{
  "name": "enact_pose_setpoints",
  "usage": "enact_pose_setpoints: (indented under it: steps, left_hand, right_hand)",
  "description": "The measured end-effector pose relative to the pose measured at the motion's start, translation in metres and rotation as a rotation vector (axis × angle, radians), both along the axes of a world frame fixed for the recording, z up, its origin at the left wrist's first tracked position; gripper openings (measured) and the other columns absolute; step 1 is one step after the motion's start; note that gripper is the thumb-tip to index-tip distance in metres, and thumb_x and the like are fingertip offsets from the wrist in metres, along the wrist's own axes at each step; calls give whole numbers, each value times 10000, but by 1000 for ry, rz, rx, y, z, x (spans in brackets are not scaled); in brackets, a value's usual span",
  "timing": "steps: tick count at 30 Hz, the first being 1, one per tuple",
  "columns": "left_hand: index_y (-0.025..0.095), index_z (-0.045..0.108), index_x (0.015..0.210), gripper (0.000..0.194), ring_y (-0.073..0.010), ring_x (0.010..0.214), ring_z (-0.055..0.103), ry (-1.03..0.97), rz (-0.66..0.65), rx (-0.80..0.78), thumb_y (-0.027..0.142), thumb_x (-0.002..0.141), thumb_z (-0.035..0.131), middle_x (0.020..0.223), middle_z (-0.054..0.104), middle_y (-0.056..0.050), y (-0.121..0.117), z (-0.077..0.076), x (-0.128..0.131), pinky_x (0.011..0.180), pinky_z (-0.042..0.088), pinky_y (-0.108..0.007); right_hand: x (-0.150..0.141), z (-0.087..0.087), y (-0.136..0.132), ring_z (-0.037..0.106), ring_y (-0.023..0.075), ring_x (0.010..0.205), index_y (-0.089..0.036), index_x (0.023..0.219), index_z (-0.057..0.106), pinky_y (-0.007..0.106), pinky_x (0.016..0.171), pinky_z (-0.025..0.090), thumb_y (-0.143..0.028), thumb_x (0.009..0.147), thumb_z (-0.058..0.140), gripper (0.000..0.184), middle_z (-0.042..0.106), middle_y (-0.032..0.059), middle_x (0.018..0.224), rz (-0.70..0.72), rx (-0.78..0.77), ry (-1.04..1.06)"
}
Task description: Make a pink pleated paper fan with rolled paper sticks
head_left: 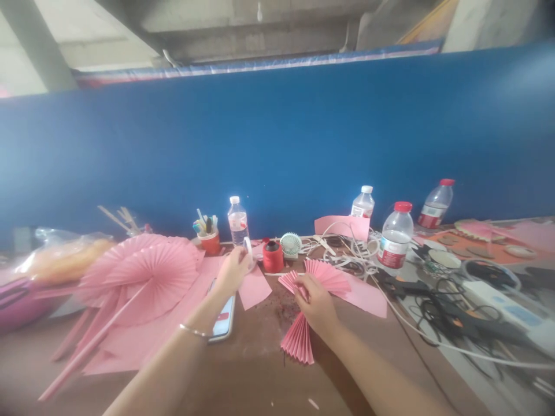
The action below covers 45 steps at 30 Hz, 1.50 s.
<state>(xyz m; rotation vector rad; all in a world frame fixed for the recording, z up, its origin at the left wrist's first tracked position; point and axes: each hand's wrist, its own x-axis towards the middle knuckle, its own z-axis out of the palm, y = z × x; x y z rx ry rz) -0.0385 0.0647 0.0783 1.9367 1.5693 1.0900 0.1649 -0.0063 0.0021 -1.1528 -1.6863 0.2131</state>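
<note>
Hands at a brown table (255,381) with pleated pink paper (299,342) and white tape (248,253)

Handled well, the paper likely needs a firm, narrow grip at its waist so the pleats stay even, with the tape clear of the folds. The right hand (317,306) has its fingers curled, pinching the paper's middle, where it lies just above the tabletop, fanning out above and below. The left hand (234,270), fingers bent close together, appears to grip the tape upright, near the red spool (273,258); its exact fingertip contact cannot be told
</note>
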Motion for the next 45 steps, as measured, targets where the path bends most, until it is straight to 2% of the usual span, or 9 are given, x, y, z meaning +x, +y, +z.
enact_pose_setpoints:
  steps: [4, 9, 15, 21, 26, 29, 32, 41, 45]
  left_hand:
    - [167, 504, 848, 211, -148, 612, 574, -197, -218, -133, 308, 803, 353, 691, 634, -21, -53, -8, 33, 629, 424, -264]
    - [194, 483, 991, 232, -147, 617, 585, -196, -265, -205, 253, 789, 386, 740, 635, -12, -88, -26, 60, 589, 439, -250]
    - [214, 424, 1161, 412, -186, 892, 603, 53, -233, -104, 119, 762, 391, 1024, 621, -78, -83, -44, 57, 756, 445, -289]
    - [204, 422, 1185, 372, -234, 946, 582, 326, -213, -52, 173, 825, 330, 955, 644, -93, -83, -48, 55, 728, 426, -314]
    - [224, 474, 1125, 314, -187, 822, 606, 166, -229, -108, 256, 834, 359, 952, 644, -66, -79, -49, 55, 685, 411, -263]
    - [208, 581, 857, 286, -164, 657, 580, 135, -250, -144, 358, 845, 338, 740, 640, -34, -76, -50, 52, 600, 386, -243]
    - [190, 560, 697, 328, -135, 567, 525, 91, -285, -150, 352, 846, 317, 628, 590, -11, -75, -51, 48, 552, 358, -227]
    - [176, 514, 685, 281, -95, 513, 440, -267, -324, -217, 382, 818, 377, 561, 466, 36, -77, -39, 42, 482, 314, -194]
    - [164, 548, 702, 278, -107, 538, 475, -351, -273, -215, 401, 781, 424, 584, 508, 21, -74, -39, 43, 511, 356, -206]
  right_hand:
    - [-2, 5, -8, 543, 166, 745, -201, 1066, 536, 299, 687, 452, -204, 847, 439, 239, 585, 56, 858, 73, 92, 23]
    - [-5, 11, -14, 563, 194, 885, -210, 1170, 511, 337, 772, 462, -241, 847, 464, 328, 618, 79, 968, 70, 165, -33]
    - [-7, 13, -15, 571, 198, 886, -233, 1040, 612, 351, 790, 462, -246, 838, 467, 249, 641, 63, 943, 22, 118, -10]
    - [-8, 12, -15, 564, 188, 787, -199, 866, 612, 322, 717, 463, -233, 820, 473, 150, 617, 58, 825, 13, -14, 32]
    - [-7, 12, -10, 537, 170, 733, -189, 743, 513, 284, 662, 447, -250, 814, 466, 105, 556, 32, 759, 59, -107, 75]
    - [-4, 12, -6, 539, 166, 754, -188, 754, 476, 294, 697, 444, -255, 833, 426, 116, 556, 38, 794, 91, -102, 179]
    - [2, 18, -1, 556, 171, 803, -189, 784, 464, 317, 741, 443, -257, 844, 405, 108, 578, 51, 857, 84, -107, 318]
    - [56, 88, 12, 564, 123, 650, -181, 752, 475, 288, 623, 476, -289, 790, 496, 116, 588, 30, 824, -88, 73, 554]
    - [96, 96, 22, 551, 89, 590, -172, 748, 495, 249, 591, 469, -267, 718, 566, 122, 570, -11, 749, -224, 251, 789]
